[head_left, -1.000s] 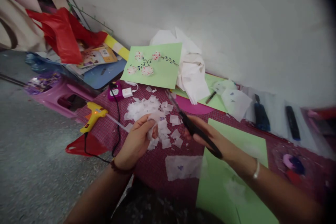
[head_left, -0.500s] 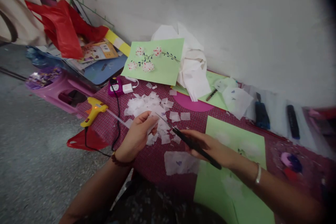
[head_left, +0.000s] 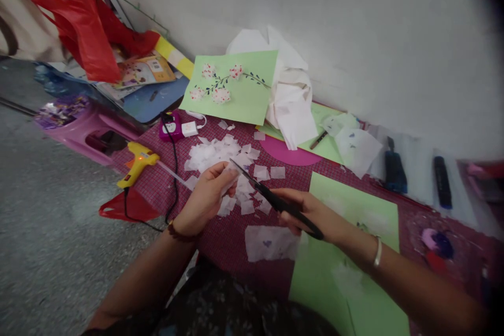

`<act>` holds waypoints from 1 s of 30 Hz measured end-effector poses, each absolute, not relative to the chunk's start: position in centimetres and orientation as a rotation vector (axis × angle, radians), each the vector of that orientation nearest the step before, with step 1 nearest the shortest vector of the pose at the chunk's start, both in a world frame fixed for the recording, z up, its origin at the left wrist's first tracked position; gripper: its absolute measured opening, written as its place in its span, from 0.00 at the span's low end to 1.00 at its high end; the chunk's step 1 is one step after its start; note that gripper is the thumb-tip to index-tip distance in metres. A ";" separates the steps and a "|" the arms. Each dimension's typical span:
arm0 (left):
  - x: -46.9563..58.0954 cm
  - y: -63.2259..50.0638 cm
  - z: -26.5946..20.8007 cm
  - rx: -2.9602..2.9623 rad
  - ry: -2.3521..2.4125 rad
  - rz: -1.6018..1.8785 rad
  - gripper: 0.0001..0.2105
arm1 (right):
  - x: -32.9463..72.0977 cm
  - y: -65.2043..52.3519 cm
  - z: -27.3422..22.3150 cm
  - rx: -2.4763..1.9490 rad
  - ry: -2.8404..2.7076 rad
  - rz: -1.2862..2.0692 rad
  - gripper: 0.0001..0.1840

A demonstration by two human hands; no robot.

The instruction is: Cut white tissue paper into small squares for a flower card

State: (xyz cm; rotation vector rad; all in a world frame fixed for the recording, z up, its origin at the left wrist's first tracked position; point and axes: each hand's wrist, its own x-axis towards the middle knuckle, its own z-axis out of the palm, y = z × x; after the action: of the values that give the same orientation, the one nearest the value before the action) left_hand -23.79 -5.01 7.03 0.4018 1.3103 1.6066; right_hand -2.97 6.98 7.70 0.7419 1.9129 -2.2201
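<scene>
Between its thumb and fingers, my left hand (head_left: 210,194) pinches a small piece of thin white paper (head_left: 233,169). My right hand (head_left: 305,212) grips black-handled scissors (head_left: 271,197), whose blades point up and left and reach the paper at my left fingertips. Beneath and behind the hands lies a heap of small cut white paper pieces (head_left: 214,152) on the dark red checked tablecloth (head_left: 220,244). A larger white paper strip with a purple mark (head_left: 271,244) lies flat below my right hand.
A yellow glue gun (head_left: 137,163) rests at the table's left edge, its black cord beside a purple power socket (head_left: 170,127). A green card with paper flowers (head_left: 232,86) leans at the back. Another green sheet (head_left: 315,283) lies under my right forearm.
The scissors have shifted up and left, so their tips now lie across the paper at my left fingers. My right hand moved slightly with them; the view has tilted a little.
</scene>
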 end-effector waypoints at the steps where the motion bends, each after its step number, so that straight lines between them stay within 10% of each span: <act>1: -24.0 -5.1 6.9 0.404 1.290 1.589 0.12 | -3.1 7.0 7.7 0.753 1.910 -2.209 0.39; 30: -25.9 -5.0 4.9 0.369 1.328 1.524 0.10 | -4.8 7.9 7.8 0.634 1.882 -2.141 0.42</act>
State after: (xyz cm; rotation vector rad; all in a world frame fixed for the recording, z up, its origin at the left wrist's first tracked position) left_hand -25.89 -5.01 4.89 0.3691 1.3276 1.5237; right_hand -4.80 7.91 7.83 0.6336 1.8823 -2.1407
